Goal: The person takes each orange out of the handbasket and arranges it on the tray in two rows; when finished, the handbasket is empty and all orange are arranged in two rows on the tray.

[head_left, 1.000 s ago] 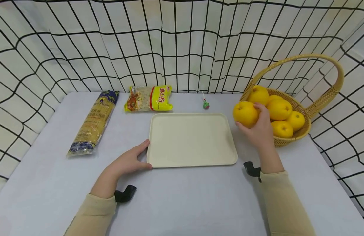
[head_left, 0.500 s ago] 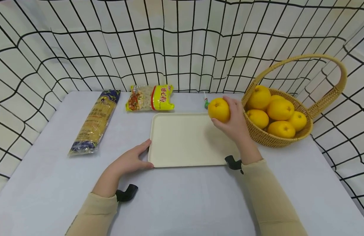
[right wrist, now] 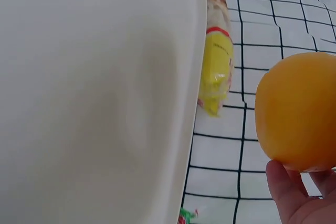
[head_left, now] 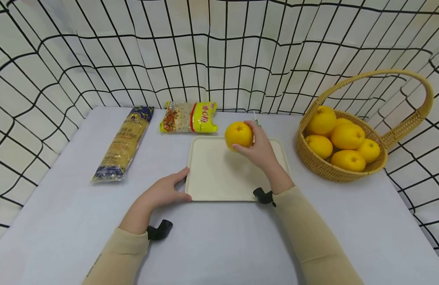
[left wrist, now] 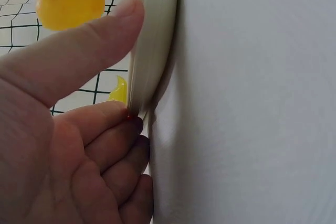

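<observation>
My right hand (head_left: 261, 151) holds a round yellow-orange orange (head_left: 239, 135) between thumb and fingers, raised over the cream rectangular tray (head_left: 212, 178). A soft shadow falls on the tray beneath it. In the right wrist view, fingertips press against the underside of the orange (right wrist: 296, 114). At the tray's near left corner, my left hand (head_left: 162, 194) grips the edge. The left wrist view shows the thumb (left wrist: 113, 27) on the rim and curled fingers (left wrist: 113, 148) against the side further along.
A wicker basket (head_left: 317, 168) with several similar yellow fruits stands on the right. Behind the tray lie a yellow noodle packet (head_left: 189, 117) and a lollipop (head_left: 256, 120), partly hidden by the right hand. A long pasta bag (head_left: 125, 142) lies left. Black wire mesh surrounds the table.
My right hand has carried the orange leftward from beside the basket to above the tray. The left hand stays at the tray's corner, and the view has shifted slightly.
</observation>
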Action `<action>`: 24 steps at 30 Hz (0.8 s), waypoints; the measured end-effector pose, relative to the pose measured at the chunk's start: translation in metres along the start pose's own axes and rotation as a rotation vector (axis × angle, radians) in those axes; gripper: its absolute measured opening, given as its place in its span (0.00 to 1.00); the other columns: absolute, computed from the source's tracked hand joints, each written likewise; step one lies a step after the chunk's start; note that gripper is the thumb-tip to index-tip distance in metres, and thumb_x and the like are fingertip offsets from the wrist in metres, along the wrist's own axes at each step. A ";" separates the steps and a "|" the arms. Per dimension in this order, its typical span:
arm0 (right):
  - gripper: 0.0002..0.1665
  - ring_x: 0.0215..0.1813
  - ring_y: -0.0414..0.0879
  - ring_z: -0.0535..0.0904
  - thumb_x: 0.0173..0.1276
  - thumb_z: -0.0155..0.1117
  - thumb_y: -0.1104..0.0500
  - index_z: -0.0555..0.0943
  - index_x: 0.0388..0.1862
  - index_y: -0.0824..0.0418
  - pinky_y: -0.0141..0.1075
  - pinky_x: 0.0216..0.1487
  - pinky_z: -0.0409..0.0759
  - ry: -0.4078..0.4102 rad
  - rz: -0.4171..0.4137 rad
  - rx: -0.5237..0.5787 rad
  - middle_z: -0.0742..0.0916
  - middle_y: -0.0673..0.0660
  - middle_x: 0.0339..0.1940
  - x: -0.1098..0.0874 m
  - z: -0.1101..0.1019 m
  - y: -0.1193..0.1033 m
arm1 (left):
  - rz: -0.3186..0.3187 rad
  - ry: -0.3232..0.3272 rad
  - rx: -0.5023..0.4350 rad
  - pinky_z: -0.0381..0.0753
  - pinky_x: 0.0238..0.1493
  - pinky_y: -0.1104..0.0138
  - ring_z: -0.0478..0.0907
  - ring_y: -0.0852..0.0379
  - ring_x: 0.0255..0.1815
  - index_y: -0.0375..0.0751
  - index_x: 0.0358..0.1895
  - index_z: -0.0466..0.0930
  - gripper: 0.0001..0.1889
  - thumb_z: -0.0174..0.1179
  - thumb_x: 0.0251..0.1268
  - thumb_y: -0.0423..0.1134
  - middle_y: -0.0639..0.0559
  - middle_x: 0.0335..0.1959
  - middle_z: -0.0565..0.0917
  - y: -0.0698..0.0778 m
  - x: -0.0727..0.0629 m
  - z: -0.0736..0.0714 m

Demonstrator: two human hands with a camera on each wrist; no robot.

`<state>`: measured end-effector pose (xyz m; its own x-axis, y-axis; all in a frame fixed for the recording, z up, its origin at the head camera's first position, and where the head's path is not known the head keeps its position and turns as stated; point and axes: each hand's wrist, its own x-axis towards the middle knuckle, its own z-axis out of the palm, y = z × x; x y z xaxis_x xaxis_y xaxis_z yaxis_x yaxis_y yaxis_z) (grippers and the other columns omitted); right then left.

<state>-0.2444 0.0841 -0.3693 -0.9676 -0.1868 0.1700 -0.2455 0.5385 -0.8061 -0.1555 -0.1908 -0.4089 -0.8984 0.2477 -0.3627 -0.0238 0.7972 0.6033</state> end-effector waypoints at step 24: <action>0.45 0.58 0.48 0.67 0.55 0.67 0.50 0.55 0.67 0.54 0.40 0.66 0.65 -0.229 0.156 0.096 0.68 0.54 0.64 0.039 0.072 -0.019 | 0.003 -0.008 0.016 0.53 0.68 0.47 0.52 0.42 0.71 0.45 0.71 0.48 0.49 0.67 0.47 0.51 0.45 0.71 0.55 0.000 0.002 0.001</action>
<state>-0.2732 0.0077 -0.3884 -0.9520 -0.2945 -0.0839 -0.0777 0.4972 -0.8642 -0.1566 -0.1895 -0.4100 -0.8948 0.2544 -0.3668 -0.0140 0.8053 0.5927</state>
